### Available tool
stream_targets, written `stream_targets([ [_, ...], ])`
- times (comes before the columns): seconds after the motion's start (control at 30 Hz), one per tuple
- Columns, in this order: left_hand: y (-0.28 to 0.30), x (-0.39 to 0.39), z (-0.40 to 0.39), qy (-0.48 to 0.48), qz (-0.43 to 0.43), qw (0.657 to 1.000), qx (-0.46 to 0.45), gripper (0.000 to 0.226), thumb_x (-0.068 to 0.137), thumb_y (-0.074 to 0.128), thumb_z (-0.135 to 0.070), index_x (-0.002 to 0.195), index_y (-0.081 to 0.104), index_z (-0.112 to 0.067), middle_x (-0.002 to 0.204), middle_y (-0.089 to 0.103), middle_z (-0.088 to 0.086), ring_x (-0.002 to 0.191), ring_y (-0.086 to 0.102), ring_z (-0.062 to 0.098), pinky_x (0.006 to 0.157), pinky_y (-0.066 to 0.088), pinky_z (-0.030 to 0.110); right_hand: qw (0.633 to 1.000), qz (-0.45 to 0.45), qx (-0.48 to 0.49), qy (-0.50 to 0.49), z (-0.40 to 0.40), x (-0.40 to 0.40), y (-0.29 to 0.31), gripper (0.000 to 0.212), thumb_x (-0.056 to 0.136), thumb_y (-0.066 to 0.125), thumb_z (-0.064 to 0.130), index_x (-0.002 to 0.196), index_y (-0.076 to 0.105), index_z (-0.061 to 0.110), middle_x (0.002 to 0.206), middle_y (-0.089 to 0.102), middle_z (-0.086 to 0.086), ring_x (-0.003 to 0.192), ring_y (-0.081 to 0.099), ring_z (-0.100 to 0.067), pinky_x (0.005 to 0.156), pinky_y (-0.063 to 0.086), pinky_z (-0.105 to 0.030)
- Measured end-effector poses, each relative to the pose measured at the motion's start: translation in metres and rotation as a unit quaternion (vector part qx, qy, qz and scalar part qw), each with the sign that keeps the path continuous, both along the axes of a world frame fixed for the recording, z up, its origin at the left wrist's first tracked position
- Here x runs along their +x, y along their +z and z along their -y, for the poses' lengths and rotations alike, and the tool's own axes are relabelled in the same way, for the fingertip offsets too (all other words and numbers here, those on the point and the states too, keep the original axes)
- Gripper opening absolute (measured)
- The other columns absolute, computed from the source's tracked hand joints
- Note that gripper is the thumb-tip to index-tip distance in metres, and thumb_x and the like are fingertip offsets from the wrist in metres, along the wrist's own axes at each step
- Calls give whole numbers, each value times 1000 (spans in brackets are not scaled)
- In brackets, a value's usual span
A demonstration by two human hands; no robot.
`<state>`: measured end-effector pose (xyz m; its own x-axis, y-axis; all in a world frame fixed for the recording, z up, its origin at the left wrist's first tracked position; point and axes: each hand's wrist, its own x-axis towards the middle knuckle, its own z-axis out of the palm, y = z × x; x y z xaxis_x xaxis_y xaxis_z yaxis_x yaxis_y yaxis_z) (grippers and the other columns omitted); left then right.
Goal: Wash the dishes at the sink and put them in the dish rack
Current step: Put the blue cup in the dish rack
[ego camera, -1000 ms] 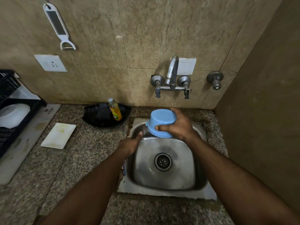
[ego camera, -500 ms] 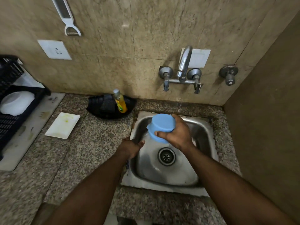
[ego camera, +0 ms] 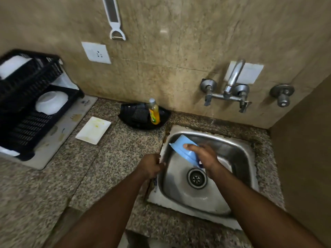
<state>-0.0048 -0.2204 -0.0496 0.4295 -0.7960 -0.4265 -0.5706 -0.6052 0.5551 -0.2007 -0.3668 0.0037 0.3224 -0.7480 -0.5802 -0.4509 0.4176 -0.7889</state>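
1. Head view: a person's right hand (ego camera: 204, 156) grips a light blue bowl (ego camera: 182, 149), tilted on its side, over the back left part of a steel sink (ego camera: 249, 158); the fingers (ego camera: 189, 146) curl round the bowl's outside.
2. The left hand (ego camera: 151, 165) rests at the sink's left rim, fingers curled inward; what they clasp, if anything, cannot be told.
3. A black dish rack (ego camera: 26, 108) stands on a pale mat at the far left of the speckled bench (ego camera: 53, 194), with a white bowl (ego camera: 51, 102) upside down in its lower tier.
4. A soiled white rectangular plate (ego camera: 93, 130) lies on the bench between rack and sink.
5. A yellow soap bottle (ego camera: 154, 114) stands in a black tray (ego camera: 139, 117) against the wall, left of the tap (ego camera: 231, 85).
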Motion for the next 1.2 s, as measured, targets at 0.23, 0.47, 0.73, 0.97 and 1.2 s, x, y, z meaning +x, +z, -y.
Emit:
stream_targets([
  [0.23, 21, 86, -60, 91, -14, 994, -65, 23, 84, 75, -27, 99, 81, -11, 99, 79, 8, 97, 73, 25, 86, 54, 28, 992, 54, 65, 94, -42, 93, 22, 55, 66, 90, 35, 106, 72, 2, 85, 76, -12, 62, 67, -22, 53, 47, -28],
  [0.47, 56, 212, -135, 228, 40, 970, -75, 45, 89, 77, -38, 125, 73, -12, 119, 75, 11, 110, 70, 26, 93, 53, 32, 981, 77, 26, 175, -92, 264, 17, 92, 42, 102, 45, 122, 68, 14, 121, 71, -7, 99, 73, -27, 79, 63, -43],
  [0.73, 49, 356, -222, 288, 130, 949, 3, 80, 87, 70, -48, 152, 43, -9, 150, 49, 17, 139, 46, 38, 111, 42, 39, 935, 68, -107, 331, -148, 476, 25, 100, 41, 99, 53, 130, 59, 30, 129, 61, 2, 110, 63, -26, 90, 59, -51],
  [0.97, 2, 427, -245, 173, 279, 936, 124, 88, 76, 78, -40, 150, 48, -3, 158, 35, 27, 149, 24, 50, 126, 16, 55, 870, 107, -230, 424, -186, 617, 15, 101, 62, 97, 40, 147, 45, 21, 130, 53, 1, 118, 52, -21, 95, 48, -37],
  [1.2, -2, 461, -247, 164, 299, 913, 225, 31, 93, 52, -18, 117, 70, -10, 118, 69, 12, 112, 60, 34, 107, 39, 41, 826, 123, -259, 485, -212, 704, -18, 95, 55, 99, 45, 134, 55, 14, 125, 61, 6, 113, 56, -10, 95, 44, -22],
])
